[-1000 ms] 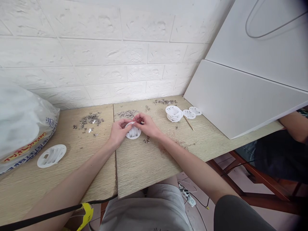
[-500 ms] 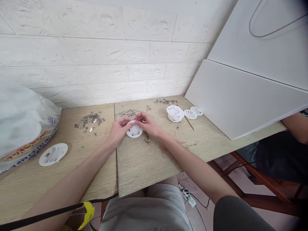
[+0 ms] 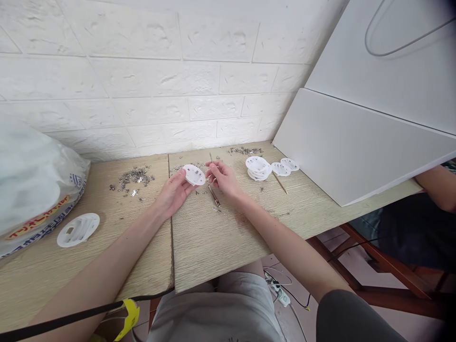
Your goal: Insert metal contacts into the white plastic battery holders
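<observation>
My left hand (image 3: 174, 194) grips a round white plastic plate (image 3: 194, 175) by its left edge, the plate tilted and raised over the table. Small dark metal pieces sit on its face. In my right hand (image 3: 224, 178), just right of the plate and apart from it, a thin stick (image 3: 211, 157) is pinched with its tip pointing up. Below that hand a shiny metal tool, perhaps tweezers (image 3: 214, 195), lies on the table beside a few tiny metal bits (image 3: 217, 209). A heap of small metal parts is partly hidden behind the plate.
A stack of white plates (image 3: 258, 168) stands right, near two more plates (image 3: 285, 167) and a wooden stick (image 3: 280, 183). Metal clips (image 3: 135, 178) lie left, by a loose plate (image 3: 78, 230) and a plastic bag (image 3: 39, 185). White panels (image 3: 356, 147) lean right; another person's arm (image 3: 438, 187) shows beyond.
My hands have moved apart. The left has raised and tilted the plate a little up and left; the right has drawn off it with the stick, now more upright. The metal tool shows more.
</observation>
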The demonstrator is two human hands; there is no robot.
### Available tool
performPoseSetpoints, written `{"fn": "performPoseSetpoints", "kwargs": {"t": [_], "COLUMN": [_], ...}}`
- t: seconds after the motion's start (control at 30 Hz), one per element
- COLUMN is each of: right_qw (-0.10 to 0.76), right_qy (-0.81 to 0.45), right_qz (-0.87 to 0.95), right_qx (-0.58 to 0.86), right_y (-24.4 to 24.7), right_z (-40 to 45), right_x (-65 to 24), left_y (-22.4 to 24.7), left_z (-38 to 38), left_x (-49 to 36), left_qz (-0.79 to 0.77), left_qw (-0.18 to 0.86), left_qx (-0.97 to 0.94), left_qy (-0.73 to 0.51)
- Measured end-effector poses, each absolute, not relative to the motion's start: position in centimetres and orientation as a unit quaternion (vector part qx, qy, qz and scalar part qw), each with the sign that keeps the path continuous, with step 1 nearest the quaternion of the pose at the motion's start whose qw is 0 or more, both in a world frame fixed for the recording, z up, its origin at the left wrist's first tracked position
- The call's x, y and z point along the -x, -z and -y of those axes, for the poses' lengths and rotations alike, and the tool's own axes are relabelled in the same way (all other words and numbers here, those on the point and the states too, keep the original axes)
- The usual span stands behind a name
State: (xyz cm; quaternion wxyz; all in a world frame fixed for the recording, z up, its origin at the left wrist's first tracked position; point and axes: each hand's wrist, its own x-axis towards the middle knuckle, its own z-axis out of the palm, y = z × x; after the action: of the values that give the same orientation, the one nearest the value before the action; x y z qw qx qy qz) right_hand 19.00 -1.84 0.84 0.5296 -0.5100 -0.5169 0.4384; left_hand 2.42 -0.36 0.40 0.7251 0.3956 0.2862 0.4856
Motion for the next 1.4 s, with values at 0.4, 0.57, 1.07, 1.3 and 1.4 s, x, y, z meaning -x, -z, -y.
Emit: {"fn": "performPoseSetpoints", "kwargs": {"t": [0.4,0.57,1.07,1.3,1.4], "right_qw": [0.353,0.349,0.218,0.185,0.183], "right_qy": [-0.204,-0.204,0.009,0.031,0.027], "right_qz": [0.717,0.719,0.754,0.763,0.764], "right_qx": [0.564,0.565,0.619,0.618,0.618], "right_y": [-1.4,-1.4,-1.8,-1.9,-2.0], "right_z": [2.8,2.8,3.9,4.2,4.2], "right_x": [-19.7,-19.7,-18.6,-18.0,-17.9], "left_y": [-0.4,-0.2,0.1,0.4,0.4], "left_z": [0.1,0.0,-0.1,-0.2,-0.2], "left_x": [-2.5,-2.4,-2.4,-2.3,-2.3], "left_qz": [-0.303,-0.295,-0.325,-0.324,-0.321], "left_qw": [0.718,0.717,0.699,0.692,0.696], "left_qx": [-0.371,-0.387,-0.423,-0.438,-0.431], "left_qy": [-0.505,-0.499,-0.477,-0.473,-0.477]}}
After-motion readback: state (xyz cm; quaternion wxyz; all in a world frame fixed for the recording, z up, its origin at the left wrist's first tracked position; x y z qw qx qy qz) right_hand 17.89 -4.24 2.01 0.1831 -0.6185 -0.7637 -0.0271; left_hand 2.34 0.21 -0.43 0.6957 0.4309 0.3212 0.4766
